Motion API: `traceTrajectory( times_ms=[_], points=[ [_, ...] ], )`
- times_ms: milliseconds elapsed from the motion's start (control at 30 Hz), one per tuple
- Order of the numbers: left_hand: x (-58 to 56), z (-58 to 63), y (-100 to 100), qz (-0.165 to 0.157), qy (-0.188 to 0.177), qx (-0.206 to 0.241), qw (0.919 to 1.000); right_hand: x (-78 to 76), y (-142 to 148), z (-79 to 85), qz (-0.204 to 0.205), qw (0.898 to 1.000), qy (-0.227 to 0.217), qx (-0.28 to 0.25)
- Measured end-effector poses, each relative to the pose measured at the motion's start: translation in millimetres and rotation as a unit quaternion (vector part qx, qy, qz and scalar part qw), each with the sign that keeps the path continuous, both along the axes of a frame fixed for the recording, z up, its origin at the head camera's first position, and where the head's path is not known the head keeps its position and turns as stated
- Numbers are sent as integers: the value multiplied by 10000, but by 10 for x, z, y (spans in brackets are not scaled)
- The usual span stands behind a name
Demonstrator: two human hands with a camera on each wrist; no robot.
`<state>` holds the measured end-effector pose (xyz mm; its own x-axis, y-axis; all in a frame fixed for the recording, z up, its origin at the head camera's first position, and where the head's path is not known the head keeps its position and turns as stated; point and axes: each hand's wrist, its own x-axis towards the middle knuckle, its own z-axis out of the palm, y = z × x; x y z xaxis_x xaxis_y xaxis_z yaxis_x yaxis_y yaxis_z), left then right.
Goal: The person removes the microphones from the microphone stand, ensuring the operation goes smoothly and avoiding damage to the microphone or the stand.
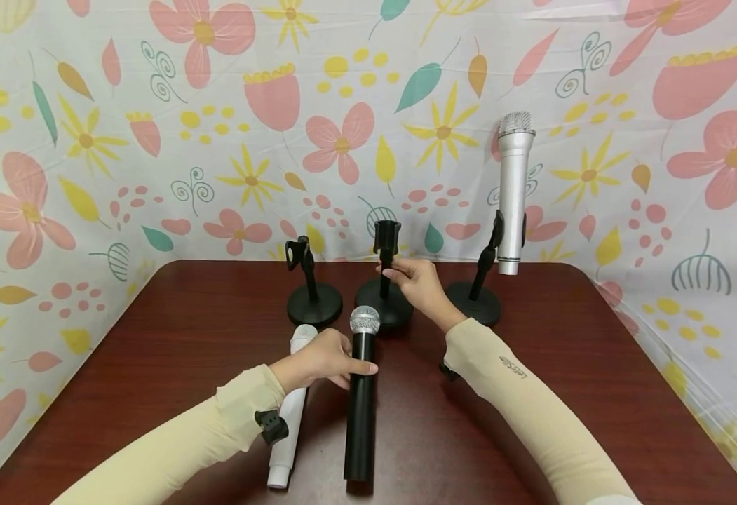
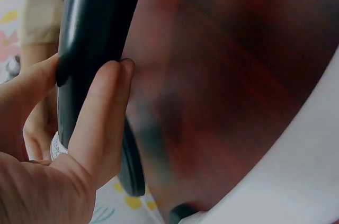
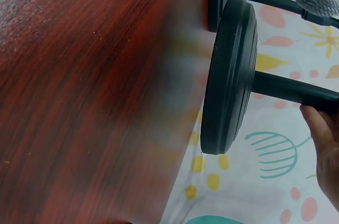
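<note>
My left hand (image 1: 327,358) grips a black microphone (image 1: 360,421) with a silver mesh head around its upper handle, thumb across the front. In the left wrist view the black handle (image 2: 98,28) lies between thumb and fingers. My right hand (image 1: 420,284) pinches the pole of the middle black microphone stand (image 1: 386,270), just below its clip. The right wrist view shows this stand's round base (image 3: 229,81) side-on; whether it touches the table I cannot tell. The clip holds nothing, and the black microphone's head is just in front of the base.
A white microphone (image 1: 287,438) lies on the dark red table (image 1: 217,308), partly behind my left hand and wrist. On the left stands another stand (image 1: 313,301) with a vacant clip. At right, a stand (image 1: 477,298) holds a silver microphone (image 1: 515,189) upright. Behind hangs a flowered cloth (image 1: 343,196).
</note>
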<state>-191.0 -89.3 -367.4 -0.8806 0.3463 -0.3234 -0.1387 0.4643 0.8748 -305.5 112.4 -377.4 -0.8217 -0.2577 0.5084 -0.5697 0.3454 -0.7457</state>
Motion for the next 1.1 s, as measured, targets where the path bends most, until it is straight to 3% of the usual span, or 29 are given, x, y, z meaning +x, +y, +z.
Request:
traceTrajectory(
  times_ms=[300, 533, 1100],
  points=[
    [133, -146, 92, -431, -336, -165, 9984, -24, -23, -39, -45, 9999, -124, 34],
    [200, -219, 139, -488, -497, -124, 9975, -27, -39, -70, 32, 9999, -119, 39],
    [152, -241, 158, -532, -650, -133, 9964, -27, -74, -80, 91, 9997, -209, -55]
  ],
)
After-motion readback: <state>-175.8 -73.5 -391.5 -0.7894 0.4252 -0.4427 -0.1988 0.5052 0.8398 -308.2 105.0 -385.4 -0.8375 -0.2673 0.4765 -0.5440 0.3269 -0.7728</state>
